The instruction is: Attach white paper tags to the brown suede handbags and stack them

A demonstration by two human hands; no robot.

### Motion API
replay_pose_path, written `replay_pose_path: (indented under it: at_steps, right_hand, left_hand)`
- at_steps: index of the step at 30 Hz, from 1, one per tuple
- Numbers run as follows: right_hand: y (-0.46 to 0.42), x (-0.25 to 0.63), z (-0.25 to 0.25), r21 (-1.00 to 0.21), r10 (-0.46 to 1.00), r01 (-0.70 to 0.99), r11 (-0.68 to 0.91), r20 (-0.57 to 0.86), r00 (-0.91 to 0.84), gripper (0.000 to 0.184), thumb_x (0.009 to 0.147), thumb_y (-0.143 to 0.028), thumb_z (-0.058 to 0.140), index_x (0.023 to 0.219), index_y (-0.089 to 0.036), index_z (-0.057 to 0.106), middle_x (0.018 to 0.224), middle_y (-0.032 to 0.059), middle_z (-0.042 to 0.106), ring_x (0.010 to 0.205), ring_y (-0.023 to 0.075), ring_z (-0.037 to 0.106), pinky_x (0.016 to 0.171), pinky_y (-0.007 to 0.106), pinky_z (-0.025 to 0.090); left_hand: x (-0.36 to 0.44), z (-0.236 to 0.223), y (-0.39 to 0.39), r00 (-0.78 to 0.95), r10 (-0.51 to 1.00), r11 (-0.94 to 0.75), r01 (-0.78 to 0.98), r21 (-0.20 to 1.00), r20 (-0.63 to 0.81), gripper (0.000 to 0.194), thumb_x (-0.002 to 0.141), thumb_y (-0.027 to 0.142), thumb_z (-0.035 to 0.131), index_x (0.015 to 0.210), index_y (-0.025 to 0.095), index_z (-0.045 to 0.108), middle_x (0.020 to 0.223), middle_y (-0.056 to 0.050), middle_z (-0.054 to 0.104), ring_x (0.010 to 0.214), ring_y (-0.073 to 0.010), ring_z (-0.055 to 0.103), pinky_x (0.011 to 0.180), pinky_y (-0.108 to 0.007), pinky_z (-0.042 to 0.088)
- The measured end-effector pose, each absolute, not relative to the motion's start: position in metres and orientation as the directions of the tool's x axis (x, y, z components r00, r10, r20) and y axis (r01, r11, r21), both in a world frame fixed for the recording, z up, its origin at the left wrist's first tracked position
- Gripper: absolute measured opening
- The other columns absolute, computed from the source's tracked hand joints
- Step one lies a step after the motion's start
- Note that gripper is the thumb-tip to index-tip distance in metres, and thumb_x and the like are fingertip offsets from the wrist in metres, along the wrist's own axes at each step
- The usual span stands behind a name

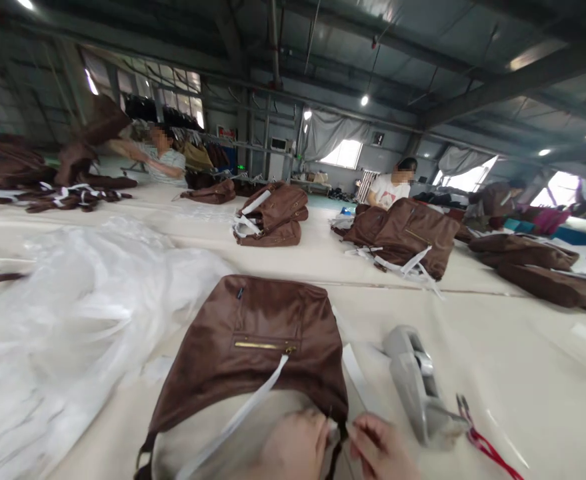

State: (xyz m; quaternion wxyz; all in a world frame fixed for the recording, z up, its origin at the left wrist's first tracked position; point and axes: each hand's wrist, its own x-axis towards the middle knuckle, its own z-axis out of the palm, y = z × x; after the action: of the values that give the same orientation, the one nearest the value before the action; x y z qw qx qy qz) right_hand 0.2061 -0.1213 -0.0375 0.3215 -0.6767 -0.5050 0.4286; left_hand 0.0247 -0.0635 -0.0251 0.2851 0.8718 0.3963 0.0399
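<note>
A brown leather bag (253,340) with a brass zipper lies on the pale table (523,373) right before me. A white strap (253,407) runs from the zipper down toward me. My left hand (297,447) rests on the bag's near edge, fingers curled at the rim. My right hand (380,450) is just right of it, fingers pinched at the bag's edge near a dark strap; what they hold is too small to make out.
A grey tape dispenser (415,387) and red-handled snips (477,433) lie to the right. Clear plastic bags (73,313) pile up on the left. More brown bags (273,217) (403,237) (537,267) sit farther back. Two other people (160,157) (390,187) work at the far side.
</note>
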Motion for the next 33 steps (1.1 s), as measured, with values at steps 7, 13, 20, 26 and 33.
replay_pose_path:
  at_steps: [7,13,20,26,33]
  right_hand:
    - [-0.129,0.198,-0.014,-0.896,0.892,0.075,-0.438,-0.422,0.162,0.059,0.073,-0.072,0.05,0.068,-0.014,0.061,0.052,0.0036,0.062,0.037,0.0097,0.05,0.037,0.02,0.03]
    - [-0.129,0.189,-0.013,-0.85,0.857,0.118,-0.514,-0.502,0.117,0.063,0.081,-0.069,0.039,0.059,-0.014,0.06,0.044,0.0053,0.06,0.031,0.0098,0.049,0.033,0.019,0.025]
    - [-0.126,0.184,-0.013,-0.884,0.904,0.192,-0.425,-0.404,0.139,0.048,0.075,-0.062,0.059,0.062,-0.016,0.06,0.045,-0.0012,0.057,0.034,0.0081,0.046,0.035,0.019,0.026]
    - [-0.14,0.177,-0.016,-0.927,0.907,0.038,-0.373,-0.356,0.226,0.043,0.072,-0.059,0.065,0.065,-0.016,0.061,0.05,-0.0008,0.058,0.039,0.0092,0.048,0.039,0.021,0.031]
    - [-0.156,0.159,-0.031,-0.937,0.919,0.142,-0.319,-0.269,0.289,0.046,0.078,-0.061,0.057,0.064,-0.018,0.059,0.054,0.002,0.059,0.043,0.012,0.048,0.042,0.024,0.035]
  left_hand:
    - [0.022,-0.009,-0.08,0.775,0.623,-0.734,0.626,0.264,-0.104,0.026,0.089,0.01,0.033,0.103,0.017,0.054,0.096,-0.009,0.059,0.082,-0.021,0.061,0.068,-0.031,0.05]
    - [0.023,-0.015,-0.087,0.784,0.616,-0.762,0.617,0.197,-0.076,0.024,0.088,0.01,0.036,0.106,0.015,0.051,0.094,-0.01,0.058,0.079,-0.0219,0.062,0.065,-0.032,0.05]
    - [0.023,-0.012,-0.09,0.821,0.566,-0.798,0.568,0.199,-0.076,0.024,0.089,0.014,0.037,0.109,0.014,0.05,0.093,-0.011,0.057,0.08,-0.0208,0.061,0.064,-0.029,0.049]
    - [0.022,-0.009,-0.091,0.755,0.648,-0.702,0.642,0.307,-0.097,0.033,0.096,0.019,0.019,0.102,0.013,0.051,0.09,-0.011,0.058,0.082,-0.0209,0.061,0.065,-0.029,0.047]
    - [0.024,-0.012,-0.081,0.672,0.71,-0.414,0.639,0.649,-0.209,0.034,0.096,0.029,0.024,0.091,0.015,0.054,0.085,-0.009,0.061,0.082,-0.0206,0.058,0.075,-0.033,0.044]
